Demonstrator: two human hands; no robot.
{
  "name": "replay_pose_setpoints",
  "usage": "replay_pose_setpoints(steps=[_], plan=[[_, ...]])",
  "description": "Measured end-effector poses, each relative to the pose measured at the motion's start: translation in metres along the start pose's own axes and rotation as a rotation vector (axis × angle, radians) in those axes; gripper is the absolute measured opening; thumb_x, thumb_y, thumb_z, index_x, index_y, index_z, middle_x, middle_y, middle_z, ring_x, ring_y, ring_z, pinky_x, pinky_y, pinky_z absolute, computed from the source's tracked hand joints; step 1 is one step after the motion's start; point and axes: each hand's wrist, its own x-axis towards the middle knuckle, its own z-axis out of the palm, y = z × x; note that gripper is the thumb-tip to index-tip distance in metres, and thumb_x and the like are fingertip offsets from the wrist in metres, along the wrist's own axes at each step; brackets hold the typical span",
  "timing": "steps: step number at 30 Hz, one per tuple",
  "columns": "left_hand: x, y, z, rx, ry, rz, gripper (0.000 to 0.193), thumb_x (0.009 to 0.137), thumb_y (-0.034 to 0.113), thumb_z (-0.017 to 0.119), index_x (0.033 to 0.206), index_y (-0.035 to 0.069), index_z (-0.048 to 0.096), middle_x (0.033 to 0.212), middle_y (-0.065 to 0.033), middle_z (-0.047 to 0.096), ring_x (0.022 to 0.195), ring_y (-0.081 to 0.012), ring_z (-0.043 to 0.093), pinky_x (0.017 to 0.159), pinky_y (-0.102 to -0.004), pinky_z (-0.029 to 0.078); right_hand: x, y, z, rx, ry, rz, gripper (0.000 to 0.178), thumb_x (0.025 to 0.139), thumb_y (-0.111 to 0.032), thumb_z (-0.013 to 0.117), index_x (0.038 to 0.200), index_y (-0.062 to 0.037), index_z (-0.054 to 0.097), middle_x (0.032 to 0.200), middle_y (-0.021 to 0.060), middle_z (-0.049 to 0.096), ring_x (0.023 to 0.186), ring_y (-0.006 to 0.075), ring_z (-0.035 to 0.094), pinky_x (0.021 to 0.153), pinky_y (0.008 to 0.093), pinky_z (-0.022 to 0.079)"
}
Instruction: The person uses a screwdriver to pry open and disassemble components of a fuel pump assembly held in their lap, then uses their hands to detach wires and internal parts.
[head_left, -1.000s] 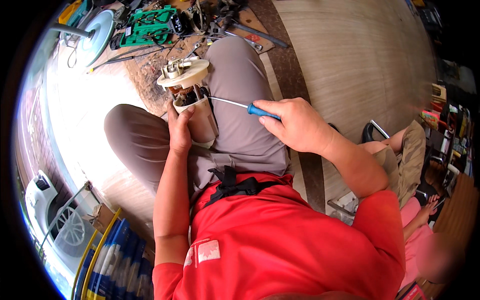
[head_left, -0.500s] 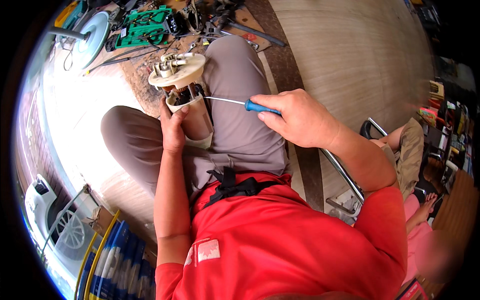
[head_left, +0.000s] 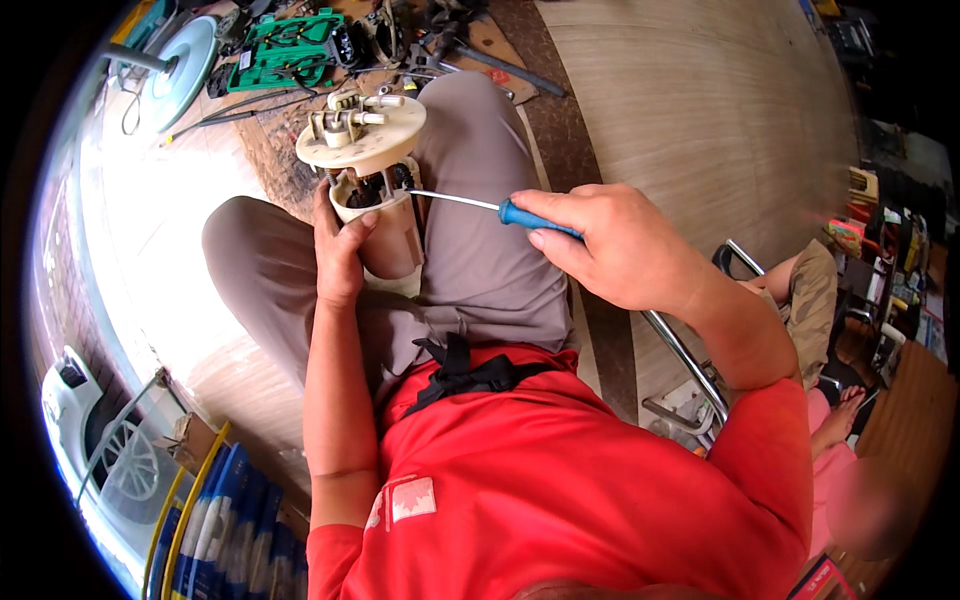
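Head view: pale canister [head_left: 394, 243] in left hand [head_left: 340, 252], screwdriver [head_left: 518, 214] in right hand [head_left: 632, 250].

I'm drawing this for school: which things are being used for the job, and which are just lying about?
Being used:
- cream fuel pump module, in the left hand
- blue-handled screwdriver, in the right hand, its tip at the module

Just lying about:
- green tool case
- long dark-handled tool

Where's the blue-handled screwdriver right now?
In the head view, the blue-handled screwdriver is in the right hand, right of the cream cylinder that the left hand holds; its shaft points left, tip beside the cylinder's rim.
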Motion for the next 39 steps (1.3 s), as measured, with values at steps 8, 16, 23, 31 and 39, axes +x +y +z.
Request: replay_pose_setpoints(steps=[8,16,23,31,39], plan=[[0.004,-0.009,-0.004,0.078,0.014,0.047,0.1,0.071,0.043,0.072,0.146,-0.012,0.035,0.14,-0.0234,0.049,0.13,-0.0299,0.048,0.112,-0.0394,0.035,-0.001,-0.004,-0.005,-0.073,0.025,-0.071,0.035,0.091,-0.016,0.07,0.124,-0.0042,0.068,0.079,0.0178,0.065,0.071,0.0353,0.064,0.065,0.0429,0.05],[0.005,-0.01,-0.004,0.072,0.025,0.028,0.102,0.069,0.044,0.073,0.147,-0.011,0.036,0.139,-0.023,0.049,0.129,-0.0299,0.049,0.111,-0.0398,0.036,0.001,-0.01,-0.009,-0.084,-0.018,-0.051,0.034,0.091,-0.016,0.07,0.123,-0.0045,0.068,0.081,0.0182,0.067,0.073,0.0359,0.064,0.067,0.0432,0.05],[0.005,-0.004,-0.002,0.038,0.003,0.02,0.1,0.069,0.042,0.072,0.146,-0.01,0.037,0.137,-0.021,0.052,0.127,-0.0286,0.051,0.11,-0.0386,0.038,0.001,-0.007,-0.006,-0.078,0.007,-0.056,0.031,0.091,-0.017,0.068,0.12,-0.005,0.068,0.08,0.0201,0.066,0.074,0.0381,0.064,0.067,0.0461,0.051],[0.014,0.005,0.001,0.007,-0.123,-0.001,0.092,0.07,0.04,0.071,0.143,-0.007,0.043,0.133,-0.0175,0.057,0.124,-0.0256,0.053,0.108,-0.0361,0.038,0.015,-0.003,-0.019,0.022,-0.031,-0.01,0.024,0.092,-0.021,0.064,0.108,-0.0049,0.072,0.084,0.0231,0.068,0.079,0.042,0.066,0.07,0.0476,0.053],[0.008,0.006,0.005,-0.05,-0.057,-0.033,0.085,0.074,0.037,0.071,0.142,-0.004,0.039,0.13,-0.0146,0.057,0.12,-0.0233,0.054,0.106,-0.0356,0.04,0.0,-0.003,0.018,-0.149,0.039,0.024,0.034,0.094,-0.021,0.067,0.124,-0.0072,0.068,0.086,0.0206,0.068,0.078,0.0384,0.065,0.072,0.0455,0.053]])
